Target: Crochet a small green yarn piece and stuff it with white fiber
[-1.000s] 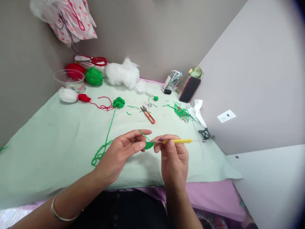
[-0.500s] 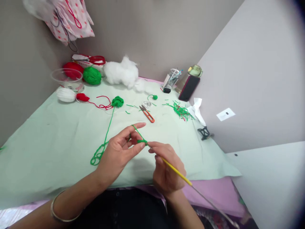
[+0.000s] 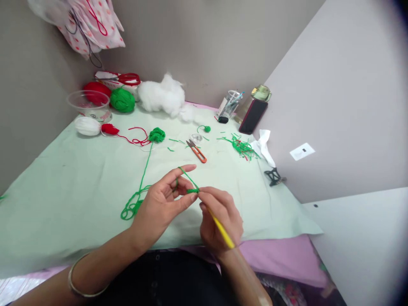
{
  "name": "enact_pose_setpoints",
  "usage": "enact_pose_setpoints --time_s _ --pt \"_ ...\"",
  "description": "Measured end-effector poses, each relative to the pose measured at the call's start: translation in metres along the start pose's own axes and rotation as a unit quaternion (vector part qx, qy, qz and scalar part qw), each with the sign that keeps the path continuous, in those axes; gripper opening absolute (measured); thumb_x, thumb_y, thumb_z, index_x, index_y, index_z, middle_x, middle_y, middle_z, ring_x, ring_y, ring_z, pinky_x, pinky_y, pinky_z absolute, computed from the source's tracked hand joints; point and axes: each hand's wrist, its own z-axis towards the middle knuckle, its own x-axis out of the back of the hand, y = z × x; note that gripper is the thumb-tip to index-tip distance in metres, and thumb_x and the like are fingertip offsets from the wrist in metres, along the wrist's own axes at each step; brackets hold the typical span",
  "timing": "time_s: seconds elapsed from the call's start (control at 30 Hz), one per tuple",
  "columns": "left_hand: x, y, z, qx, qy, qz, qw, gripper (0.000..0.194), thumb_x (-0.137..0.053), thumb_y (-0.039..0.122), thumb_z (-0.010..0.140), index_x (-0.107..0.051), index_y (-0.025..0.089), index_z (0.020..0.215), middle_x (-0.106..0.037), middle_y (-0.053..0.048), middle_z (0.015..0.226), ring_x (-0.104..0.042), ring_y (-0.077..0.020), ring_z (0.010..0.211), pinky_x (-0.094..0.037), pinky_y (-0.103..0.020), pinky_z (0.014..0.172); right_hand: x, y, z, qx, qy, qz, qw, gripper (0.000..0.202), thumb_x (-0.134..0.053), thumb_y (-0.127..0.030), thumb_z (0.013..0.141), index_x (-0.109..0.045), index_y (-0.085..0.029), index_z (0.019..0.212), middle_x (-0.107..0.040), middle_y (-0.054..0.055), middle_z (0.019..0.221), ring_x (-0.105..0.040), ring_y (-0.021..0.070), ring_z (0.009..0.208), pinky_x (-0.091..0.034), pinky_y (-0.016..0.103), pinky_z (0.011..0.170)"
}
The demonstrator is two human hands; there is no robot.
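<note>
My left hand (image 3: 162, 202) pinches a small green crocheted piece (image 3: 192, 191) between thumb and fingers, and green yarn loops over its raised index finger. My right hand (image 3: 221, 219) is closed around a crochet hook with a yellow grip (image 3: 223, 230); its fingertips meet the right end of the green piece, hiding the hook's tip. The hook's rear end is blurred. Loose green yarn (image 3: 129, 209) lies left of my left hand, and a strand runs up to a small green yarn bundle (image 3: 157, 135).
Orange thread snips (image 3: 198, 153) lie beyond my hands. Farther back are white stuffing (image 3: 162, 95), a green yarn ball (image 3: 123, 100), a plastic tub (image 3: 95, 112) and red scissors (image 3: 129, 79). To the right are yarn scraps (image 3: 242, 148), a phone (image 3: 253, 117) and a black stand (image 3: 273, 176).
My right hand has shifted slightly left, and the hook has swung to a steeper angle, its rear end now nearer my forearm. The green piece and my left fingertips have moved slightly right.
</note>
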Motion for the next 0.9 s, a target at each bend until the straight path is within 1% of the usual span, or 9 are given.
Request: enact_pose_setpoints --time_s 0.1,0.17,0.27,0.37,0.47,0.53,0.67,0.77,0.9 --pt "-0.001 0.001 0.003 0.102 -0.030 -0.099 0.989 0.048 -0.086 0.028 0.084 -0.074 0.023 0.131 -0.066 0.001 0.087 -0.060 -0.0113 0.084 -0.050 -0.025 0.086 -0.002 0.003 -0.003 0.008 0.024 -0.014 1.000 0.036 -0.065 -0.007 0.095 -0.073 -0.027 0.124 -0.075 0.009 0.111 -0.074 0.0211 0.097 -0.064 0.035 0.075" --pt "0.000 0.004 0.006 0.139 -0.034 -0.143 0.979 0.047 -0.087 0.028 0.083 -0.077 0.019 0.127 -0.064 0.000 0.086 -0.058 -0.0104 0.081 -0.050 -0.024 0.083 0.000 0.005 0.000 -0.061 0.037 0.080 0.994 0.032 -0.059 -0.009 0.099 -0.074 -0.027 0.121 -0.076 0.007 0.105 -0.073 0.0203 0.092 -0.063 0.035 0.072" --pt "0.003 0.006 0.008 0.122 -0.025 -0.137 0.983 0.044 -0.087 0.025 0.083 -0.078 0.021 0.126 -0.062 0.001 0.087 -0.055 -0.0090 0.079 -0.049 -0.022 0.081 0.004 0.005 0.011 -0.186 0.071 0.245 0.949 0.026 -0.051 -0.015 0.104 -0.075 -0.025 0.109 -0.075 0.004 0.090 -0.067 0.0158 0.073 -0.058 0.032 0.063" --pt "0.001 0.005 0.006 0.093 -0.034 -0.080 0.992 0.041 -0.085 0.024 0.085 -0.079 0.026 0.125 -0.063 0.002 0.087 -0.055 -0.0094 0.080 -0.047 -0.022 0.080 0.005 0.004 0.018 -0.232 0.044 0.299 0.925 0.022 -0.055 -0.019 0.104 -0.076 -0.025 0.105 -0.076 0.003 0.092 -0.067 0.0146 0.074 -0.058 0.030 0.064" --pt "-0.004 0.000 0.004 0.047 -0.015 -0.049 0.998 0.041 -0.087 0.023 0.083 -0.080 0.029 0.123 -0.064 0.002 0.088 -0.057 -0.0111 0.086 -0.047 -0.023 0.085 0.002 0.000 0.014 -0.218 0.015 0.251 0.943 0.026 -0.056 -0.013 0.102 -0.076 -0.026 0.112 -0.078 0.003 0.097 -0.071 0.0156 0.083 -0.061 0.029 0.069" --pt "-0.007 -0.003 0.003 0.032 0.002 -0.055 0.998 0.044 -0.089 0.024 0.081 -0.079 0.030 0.123 -0.066 0.002 0.090 -0.059 -0.0123 0.090 -0.047 -0.024 0.088 0.001 -0.001 0.007 -0.164 0.011 0.185 0.969 0.031 -0.059 -0.008 0.099 -0.076 -0.027 0.117 -0.078 0.004 0.101 -0.073 0.0165 0.089 -0.062 0.030 0.074" --pt "-0.007 -0.003 0.006 0.105 -0.019 -0.114 0.988 0.040 -0.090 0.029 0.080 -0.082 0.025 0.119 -0.068 -0.001 0.092 -0.057 -0.0112 0.082 -0.048 -0.024 0.082 0.003 0.001 -0.002 -0.058 0.024 0.067 0.996 0.039 -0.068 -0.004 0.093 -0.076 -0.027 0.123 -0.076 0.008 0.113 -0.073 0.0202 0.098 -0.062 0.034 0.079" --pt "-0.004 0.001 0.009 0.143 -0.037 -0.153 0.977 0.029 -0.089 0.029 0.080 -0.086 0.021 0.108 -0.066 -0.002 0.095 -0.052 -0.0084 0.076 -0.049 -0.021 0.076 0.007 0.004 0.004 -0.161 0.052 0.174 0.970 0.029 -0.060 -0.010 0.099 -0.077 -0.028 0.114 -0.076 0.004 0.097 -0.071 0.0172 0.083 -0.060 0.033 0.071" --pt "-0.003 0.001 0.008 0.084 -0.031 -0.091 0.992 0.031 -0.088 0.025 0.080 -0.085 0.026 0.111 -0.066 0.001 0.088 -0.055 -0.0100 0.080 -0.048 -0.021 0.078 0.008 0.006 0.013 -0.261 0.049 0.314 0.911 0.019 -0.059 -0.022 0.102 -0.078 -0.026 0.101 -0.075 0.003 0.089 -0.067 0.0151 0.074 -0.055 0.031 0.065"
